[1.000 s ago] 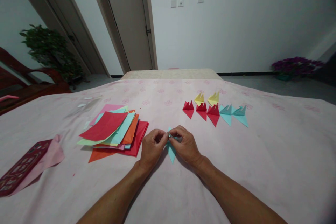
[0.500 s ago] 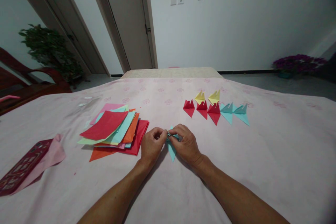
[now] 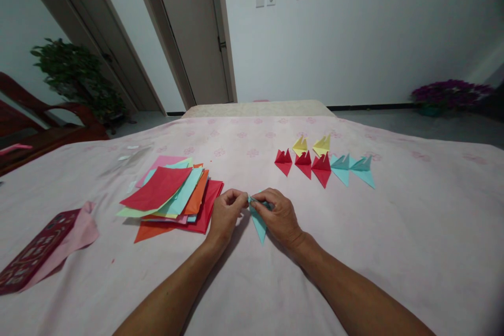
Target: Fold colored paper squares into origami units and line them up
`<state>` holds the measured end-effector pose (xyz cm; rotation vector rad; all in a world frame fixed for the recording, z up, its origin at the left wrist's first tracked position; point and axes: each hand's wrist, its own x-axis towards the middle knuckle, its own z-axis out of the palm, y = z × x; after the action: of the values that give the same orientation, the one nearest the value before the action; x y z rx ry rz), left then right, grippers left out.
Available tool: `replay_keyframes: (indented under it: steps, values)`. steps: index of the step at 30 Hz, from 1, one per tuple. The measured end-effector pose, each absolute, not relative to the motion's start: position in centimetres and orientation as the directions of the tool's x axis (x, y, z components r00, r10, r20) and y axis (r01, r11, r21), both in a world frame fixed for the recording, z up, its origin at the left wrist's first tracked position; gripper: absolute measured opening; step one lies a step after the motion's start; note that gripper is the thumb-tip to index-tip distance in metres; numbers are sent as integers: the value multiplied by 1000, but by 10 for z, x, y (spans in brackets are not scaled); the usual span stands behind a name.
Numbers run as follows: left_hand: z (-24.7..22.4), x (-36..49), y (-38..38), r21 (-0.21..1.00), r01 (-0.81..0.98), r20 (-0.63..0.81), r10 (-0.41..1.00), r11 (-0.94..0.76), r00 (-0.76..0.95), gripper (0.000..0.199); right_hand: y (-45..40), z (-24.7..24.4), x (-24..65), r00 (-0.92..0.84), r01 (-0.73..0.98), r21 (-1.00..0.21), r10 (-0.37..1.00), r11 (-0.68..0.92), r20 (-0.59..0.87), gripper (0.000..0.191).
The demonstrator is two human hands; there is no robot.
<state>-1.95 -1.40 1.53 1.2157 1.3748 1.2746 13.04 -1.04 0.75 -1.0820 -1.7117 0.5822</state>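
Note:
A light blue folded paper crane point(image 3: 259, 224) is held low over the cloth, its pointed end towards me. My right hand point(image 3: 279, 216) is closed on its body, thumb and fingers pinching the paper and hiding much of it. At the crane's left tip, my left hand point(image 3: 229, 215) pinches a small end between thumb and forefinger. Beyond my hands, finished-looking folded cranes lie in rows: yellow cranes point(image 3: 322, 145) at the back, red cranes point(image 3: 322, 170) in front of them, and light blue cranes point(image 3: 362, 170) on the right.
A loose stack of coloured paper sheets point(image 3: 157, 189) lies left of my hands. Farther left is a dark red packet point(image 3: 39, 247) with pink paper beneath it. A pink flowered cloth point(image 3: 394, 262) covers the table. Small white scraps point(image 3: 123, 157) lie behind the stack.
My left fingers have shifted slightly left and up at the crane's tip. The crane's pointed end has swung a little to the right; the right hand stays closed on it.

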Motion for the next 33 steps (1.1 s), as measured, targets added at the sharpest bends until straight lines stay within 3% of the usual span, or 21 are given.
replay_keyframes:
  steps: [14,33]
  values:
    - [18,-19,-13,995,47,-79,992,84,-96,24,-9,5,130,-96,461,-725,841,511,532,10]
    - [22,-22,-11,995,51,-81,996,83,-32,31,-9,4,130,-76,447,-742,848,500,525,12]
